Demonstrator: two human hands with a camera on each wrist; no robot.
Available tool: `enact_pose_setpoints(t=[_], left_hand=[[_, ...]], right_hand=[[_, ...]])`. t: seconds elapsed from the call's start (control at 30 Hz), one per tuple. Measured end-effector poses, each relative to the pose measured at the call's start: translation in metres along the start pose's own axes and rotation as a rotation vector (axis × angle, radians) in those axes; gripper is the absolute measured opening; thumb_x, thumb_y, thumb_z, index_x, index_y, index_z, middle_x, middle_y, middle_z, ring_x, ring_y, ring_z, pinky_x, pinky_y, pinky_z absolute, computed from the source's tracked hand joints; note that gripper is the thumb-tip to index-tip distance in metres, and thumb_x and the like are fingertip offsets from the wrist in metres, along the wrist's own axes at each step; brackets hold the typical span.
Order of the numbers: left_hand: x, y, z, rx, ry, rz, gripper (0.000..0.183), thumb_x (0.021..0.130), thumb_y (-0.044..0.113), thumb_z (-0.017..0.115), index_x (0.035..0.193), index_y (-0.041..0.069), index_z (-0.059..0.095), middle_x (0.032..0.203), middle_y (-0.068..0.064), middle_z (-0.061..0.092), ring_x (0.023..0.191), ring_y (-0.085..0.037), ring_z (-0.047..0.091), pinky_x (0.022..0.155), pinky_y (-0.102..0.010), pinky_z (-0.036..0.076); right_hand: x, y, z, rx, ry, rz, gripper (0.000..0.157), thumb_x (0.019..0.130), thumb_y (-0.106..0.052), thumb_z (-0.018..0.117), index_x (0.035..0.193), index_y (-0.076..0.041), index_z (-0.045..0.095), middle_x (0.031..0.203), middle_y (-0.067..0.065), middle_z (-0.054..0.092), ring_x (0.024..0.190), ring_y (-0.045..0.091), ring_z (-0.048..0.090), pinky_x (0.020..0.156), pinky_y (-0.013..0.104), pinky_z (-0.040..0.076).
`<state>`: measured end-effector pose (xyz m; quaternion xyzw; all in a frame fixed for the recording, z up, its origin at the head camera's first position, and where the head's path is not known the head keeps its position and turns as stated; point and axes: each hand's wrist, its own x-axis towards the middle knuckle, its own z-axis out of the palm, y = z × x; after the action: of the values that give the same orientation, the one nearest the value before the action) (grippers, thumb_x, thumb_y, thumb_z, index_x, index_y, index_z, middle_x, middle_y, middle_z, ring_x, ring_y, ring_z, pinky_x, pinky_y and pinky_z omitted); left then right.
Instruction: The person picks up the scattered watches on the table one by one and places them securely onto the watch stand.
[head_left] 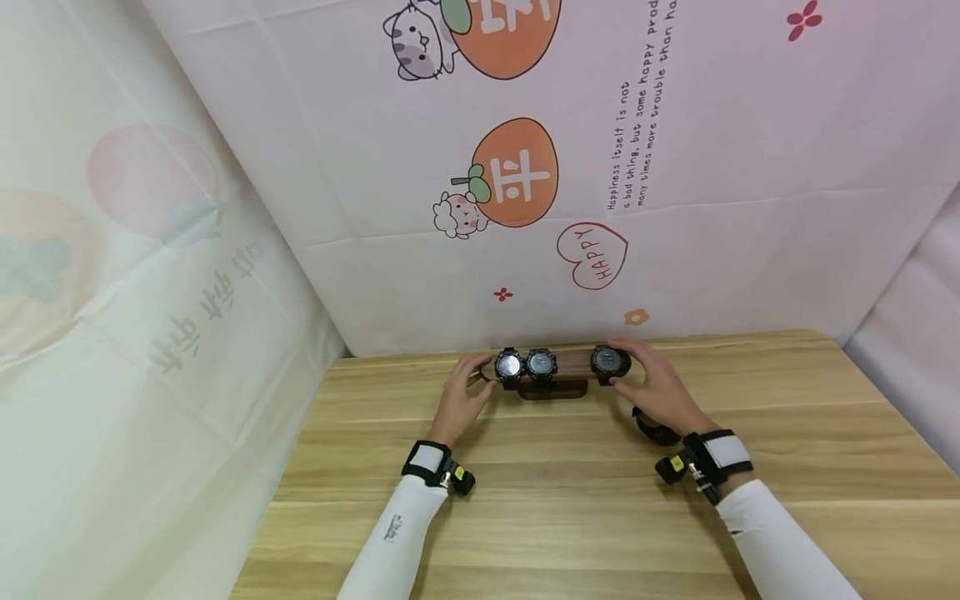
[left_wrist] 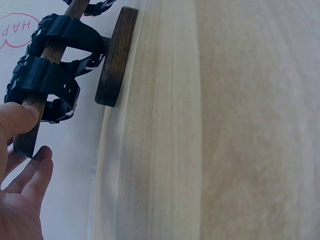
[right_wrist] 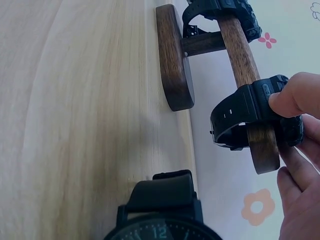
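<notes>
A dark wooden watch stand [head_left: 573,362] stands at the back of the table, its crossbar held above a short base [left_wrist: 117,57]. Two black watches sit side by side toward the left, an outer watch [head_left: 508,365] and an inner watch [head_left: 541,363]. Near the right end hangs a third black watch [right_wrist: 252,107], its strap looped round the bar. My left hand [head_left: 459,404] grips the bar's left tip, thumb on the front beside the outer watch. With thumb and fingers, my right hand [head_left: 660,396] pinches the third watch at its case.
Another black watch [head_left: 654,427] lies on the wooden table [head_left: 570,517] below my right wrist. Close behind the stand hangs a white printed cloth [head_left: 420,283]. A second cloth [head_left: 150,333] hangs along the left side. Each wrist wears a strapped camera.
</notes>
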<state>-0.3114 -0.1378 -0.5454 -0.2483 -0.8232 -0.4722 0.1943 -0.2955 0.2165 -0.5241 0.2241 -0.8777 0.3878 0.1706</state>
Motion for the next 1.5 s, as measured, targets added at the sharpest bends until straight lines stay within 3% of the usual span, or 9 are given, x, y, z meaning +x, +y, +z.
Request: enact_pose_setpoints(t=[0.2,0.43,0.5,0.67,0.9,1.5], left_hand=[[0.001,0.019,-0.002,-0.038,0.026,0.016,0.051,0.079,-0.014,0.068,0.128,-0.009,0.052,0.125,-0.027,0.053,0.111,-0.038,0.054,0.093,-0.055,0.050],[0.001,0.032,-0.010,0.002,-0.009,0.039,0.049,0.083,-0.010,0.066,0.129,-0.006,0.051,0.125,-0.024,0.053,0.113,-0.035,0.054,0.095,-0.048,0.051],[0.001,0.025,-0.007,-0.019,0.001,0.023,0.051,0.081,-0.011,0.068,0.129,-0.007,0.051,0.126,-0.025,0.053,0.112,-0.037,0.054,0.093,-0.052,0.051],[0.002,-0.002,-0.001,-0.012,-0.015,-0.003,0.052,0.084,-0.001,0.071,0.133,0.002,0.052,0.131,-0.014,0.054,0.115,-0.027,0.054,0.096,-0.042,0.051],[0.001,-0.004,-0.002,0.018,-0.039,-0.010,0.051,0.086,0.004,0.070,0.134,0.002,0.052,0.131,-0.009,0.054,0.115,-0.018,0.054,0.098,-0.030,0.050],[0.001,-0.002,-0.003,0.026,-0.040,-0.029,0.053,0.085,0.000,0.070,0.134,0.006,0.053,0.131,-0.011,0.054,0.116,-0.017,0.053,0.098,-0.030,0.049]], right_hand=[[0.002,-0.004,0.002,0.012,0.001,-0.007,0.067,0.080,-0.005,0.074,0.140,-0.012,0.047,0.141,0.011,0.047,0.128,0.032,0.041,0.105,0.058,0.037],[0.004,-0.004,0.005,0.033,-0.004,-0.022,0.065,0.081,-0.005,0.074,0.140,-0.009,0.047,0.141,0.010,0.047,0.128,0.031,0.042,0.105,0.058,0.038],[0.005,-0.004,0.006,0.034,-0.005,-0.027,0.065,0.080,-0.005,0.074,0.140,-0.008,0.047,0.141,0.010,0.046,0.128,0.031,0.042,0.105,0.057,0.038],[0.005,-0.006,0.007,0.040,-0.001,-0.033,0.066,0.079,-0.003,0.074,0.139,-0.008,0.047,0.140,0.011,0.047,0.128,0.031,0.042,0.105,0.057,0.038],[0.006,-0.007,0.010,0.050,0.013,-0.059,0.066,0.077,0.000,0.076,0.137,-0.005,0.049,0.138,0.012,0.049,0.126,0.032,0.043,0.104,0.057,0.038],[0.008,-0.004,0.016,-0.035,0.028,-0.085,0.064,0.079,-0.013,0.078,0.138,-0.011,0.051,0.140,0.013,0.049,0.130,0.031,0.036,0.106,0.058,0.034]])
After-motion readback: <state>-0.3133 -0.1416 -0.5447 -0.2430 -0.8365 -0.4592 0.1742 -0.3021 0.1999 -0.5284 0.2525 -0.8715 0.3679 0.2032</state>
